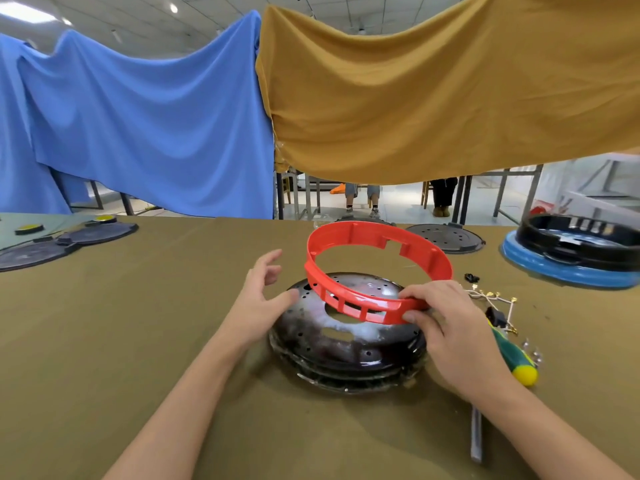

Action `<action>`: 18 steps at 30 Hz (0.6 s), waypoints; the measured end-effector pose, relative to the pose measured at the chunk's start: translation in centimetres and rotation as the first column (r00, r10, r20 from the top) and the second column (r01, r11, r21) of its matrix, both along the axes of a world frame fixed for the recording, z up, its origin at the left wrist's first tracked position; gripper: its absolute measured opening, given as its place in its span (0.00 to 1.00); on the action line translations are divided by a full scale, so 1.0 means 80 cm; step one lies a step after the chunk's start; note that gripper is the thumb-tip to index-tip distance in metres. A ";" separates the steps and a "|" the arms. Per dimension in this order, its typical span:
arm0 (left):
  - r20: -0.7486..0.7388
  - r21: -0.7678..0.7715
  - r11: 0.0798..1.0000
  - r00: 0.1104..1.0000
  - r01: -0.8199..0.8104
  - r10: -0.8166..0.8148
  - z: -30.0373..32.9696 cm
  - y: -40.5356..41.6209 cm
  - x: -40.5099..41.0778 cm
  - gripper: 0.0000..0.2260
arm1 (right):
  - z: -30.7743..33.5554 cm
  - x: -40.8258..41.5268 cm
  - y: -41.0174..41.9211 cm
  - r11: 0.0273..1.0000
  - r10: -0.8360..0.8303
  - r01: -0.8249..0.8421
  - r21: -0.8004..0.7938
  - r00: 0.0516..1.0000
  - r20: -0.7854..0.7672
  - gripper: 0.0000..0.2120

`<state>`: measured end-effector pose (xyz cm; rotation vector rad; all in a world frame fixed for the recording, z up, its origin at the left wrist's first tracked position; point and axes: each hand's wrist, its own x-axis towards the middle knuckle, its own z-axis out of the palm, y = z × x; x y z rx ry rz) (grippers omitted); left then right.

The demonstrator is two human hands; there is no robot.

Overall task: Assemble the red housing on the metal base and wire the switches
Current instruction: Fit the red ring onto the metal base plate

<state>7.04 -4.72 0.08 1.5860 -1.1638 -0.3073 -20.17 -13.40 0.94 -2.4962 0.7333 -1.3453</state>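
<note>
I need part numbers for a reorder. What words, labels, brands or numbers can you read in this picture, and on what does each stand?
None can be read.
Red housing: no print shows.
Metal base: only holes and glare.
Green and yellow screwdriver: no legible brand.
Black housing on the blue ring: pale marks inside, too blurred to tell if they are text.

My head camera is looking forward and down across the olive table (pixel 121 341), sitting close above it. The metal base (pixel 346 344) is lying near centre, both my forearms are entering from 6 o'clock, and hanging cloths (pixel 415 98) are filling 12 o'clock.
</note>
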 end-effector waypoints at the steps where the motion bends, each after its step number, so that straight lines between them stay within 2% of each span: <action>1: -0.002 -0.036 0.998 0.999 0.042 -0.042 -0.001 -0.001 -0.003 0.31 | 0.000 0.000 0.000 0.999 0.024 -0.025 0.028 0.999 0.033 0.14; 3: -0.016 -0.098 0.987 0.992 0.127 -0.129 -0.003 -0.003 -0.009 0.34 | 0.000 0.001 -0.002 0.989 0.068 -0.084 0.126 0.990 0.120 0.16; 5: -0.020 -0.152 0.978 0.989 0.142 -0.146 -0.005 -0.005 -0.015 0.35 | 0.002 0.003 -0.004 0.952 0.117 -0.179 0.248 0.962 0.245 0.15; 9: -0.030 -0.208 0.975 0.995 0.082 -0.090 -0.001 -0.005 -0.018 0.33 | 0.007 0.006 -0.006 0.825 0.151 -0.425 0.373 0.801 0.580 0.15; 12: -0.057 -0.204 0.977 0.995 0.065 -0.078 -0.001 -0.007 -0.022 0.32 | 0.010 0.003 -0.014 0.547 0.064 -0.688 0.478 0.603 0.795 0.10; 14: -0.109 -0.184 0.981 0.990 0.067 -0.088 -0.001 -0.008 -0.024 0.32 | 0.011 0.001 -0.017 0.367 0.063 -0.783 0.502 0.560 0.826 0.08; 16: -0.207 -0.179 0.980 0.970 0.089 -0.126 -0.001 -0.010 -0.024 0.32 | 0.010 0.002 -0.018 0.210 0.067 -0.830 0.517 0.540 0.839 0.12; 18: -0.295 -0.188 0.976 0.941 0.111 -0.164 0.000 -0.010 -0.024 0.31 | 0.008 0.004 -0.017 0.123 0.046 -0.845 0.521 0.529 0.847 0.15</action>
